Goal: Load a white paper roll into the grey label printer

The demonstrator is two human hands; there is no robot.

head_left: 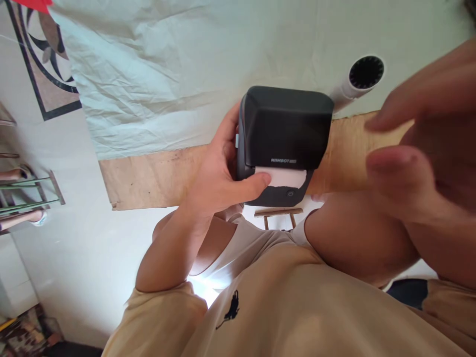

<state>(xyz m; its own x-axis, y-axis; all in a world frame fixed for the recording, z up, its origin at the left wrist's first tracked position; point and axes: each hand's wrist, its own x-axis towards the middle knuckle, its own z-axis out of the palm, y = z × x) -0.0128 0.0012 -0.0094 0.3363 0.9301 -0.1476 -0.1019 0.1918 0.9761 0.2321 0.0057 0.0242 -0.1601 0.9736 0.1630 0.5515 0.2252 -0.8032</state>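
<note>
A black label printer (288,129) marked NIIMBOT is held up near the table's front edge. My left hand (223,181) grips its left side, the thumb resting on a strip of white label paper (286,177) that sticks out of the slot. The strip's lower edge looks ragged. Below the paper is a round power button (290,194). To the right, apart from the printer, my right hand (420,144) hangs close to the camera and slightly blurred. Its thumb and fingers are spread, with nothing between them.
A pale cloth (156,84) covers the table, leaving a bare wooden edge (148,181) in front. Behind the printer's right side lies a white tube (344,94) with a dark round end. A stool (278,213) stands below the table, and a green-barred frame (33,191) at far left.
</note>
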